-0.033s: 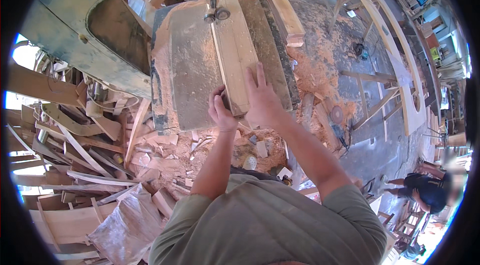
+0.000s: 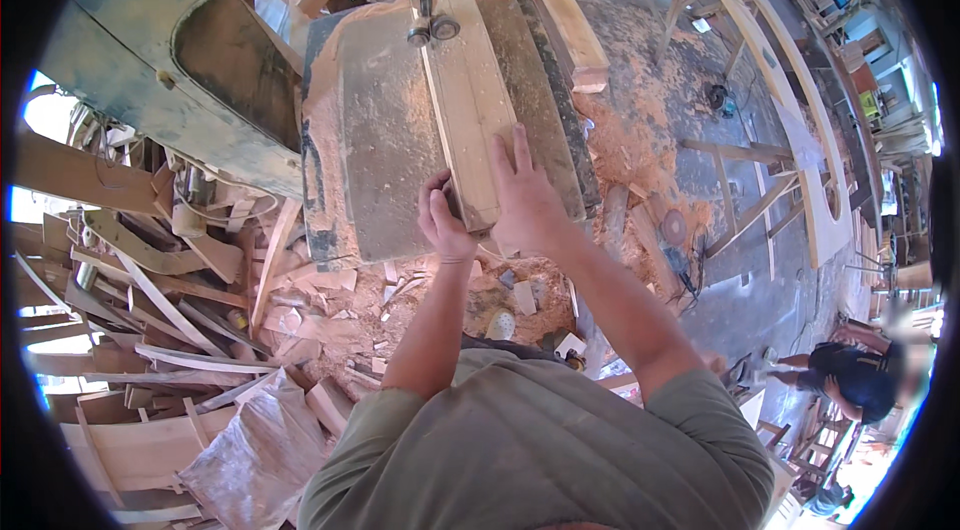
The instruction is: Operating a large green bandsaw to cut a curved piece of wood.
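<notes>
A long pale wooden plank point(image 2: 468, 90) lies lengthwise on a dusty saw table point(image 2: 385, 140). At its far part, the plank's left edge meets a band saw's blade guide with round rollers point(image 2: 432, 29). My left hand point(image 2: 443, 220) grips the near left edge of the plank, its fingers curled and its thumb out of sight. My right hand point(image 2: 530, 200) lies on top of the plank's near end, two fingers stretched forward along it and spread apart. Faint pencil-like lines run along the plank's upper face.
The saw's green housing point(image 2: 200, 60) rises at the left. A thick timber piece point(image 2: 562, 20) lies beyond the table's right side. Offcuts point(image 2: 150, 280) heap at the left, with sawdust around. A curved wooden frame point(image 2: 815, 200) stands right; a person in dark clothes point(image 2: 850, 375) is farther right.
</notes>
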The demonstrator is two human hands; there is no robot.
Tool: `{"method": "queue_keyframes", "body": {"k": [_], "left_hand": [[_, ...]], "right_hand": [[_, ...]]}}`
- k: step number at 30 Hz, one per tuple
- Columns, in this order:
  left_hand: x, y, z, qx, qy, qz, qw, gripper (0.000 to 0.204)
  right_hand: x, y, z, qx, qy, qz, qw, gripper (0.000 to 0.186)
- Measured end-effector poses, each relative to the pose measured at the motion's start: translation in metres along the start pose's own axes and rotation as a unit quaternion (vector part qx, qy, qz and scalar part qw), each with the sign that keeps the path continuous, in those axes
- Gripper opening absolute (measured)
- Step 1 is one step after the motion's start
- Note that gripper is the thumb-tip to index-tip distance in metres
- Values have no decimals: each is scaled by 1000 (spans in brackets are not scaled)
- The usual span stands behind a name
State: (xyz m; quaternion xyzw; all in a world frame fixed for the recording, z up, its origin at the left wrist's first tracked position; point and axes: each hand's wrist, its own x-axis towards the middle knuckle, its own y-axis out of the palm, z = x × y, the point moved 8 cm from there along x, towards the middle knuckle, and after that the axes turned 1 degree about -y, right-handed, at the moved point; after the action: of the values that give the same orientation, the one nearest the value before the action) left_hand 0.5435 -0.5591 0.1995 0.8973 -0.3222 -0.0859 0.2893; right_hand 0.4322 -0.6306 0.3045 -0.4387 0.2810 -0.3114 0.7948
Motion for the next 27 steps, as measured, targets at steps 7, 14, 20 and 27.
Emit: {"method": "queue_keyframes", "body": {"k": [7, 14, 20, 27], "left_hand": [[7, -4, 14, 3, 13, 12, 1000, 40], [8, 2, 13, -15, 7, 3, 1000, 40], [9, -7, 13, 30, 22, -7, 999, 43], [1, -5, 9, 18, 3, -10, 1000, 39]], "right_hand": [[6, 4, -6, -5, -35, -36, 999, 108], [10, 1, -16, 34, -61, -29, 997, 108], [5, -3, -14, 93, -3, -63, 994, 116], [3, -2, -14, 83, -3, -28, 996, 119]]}}
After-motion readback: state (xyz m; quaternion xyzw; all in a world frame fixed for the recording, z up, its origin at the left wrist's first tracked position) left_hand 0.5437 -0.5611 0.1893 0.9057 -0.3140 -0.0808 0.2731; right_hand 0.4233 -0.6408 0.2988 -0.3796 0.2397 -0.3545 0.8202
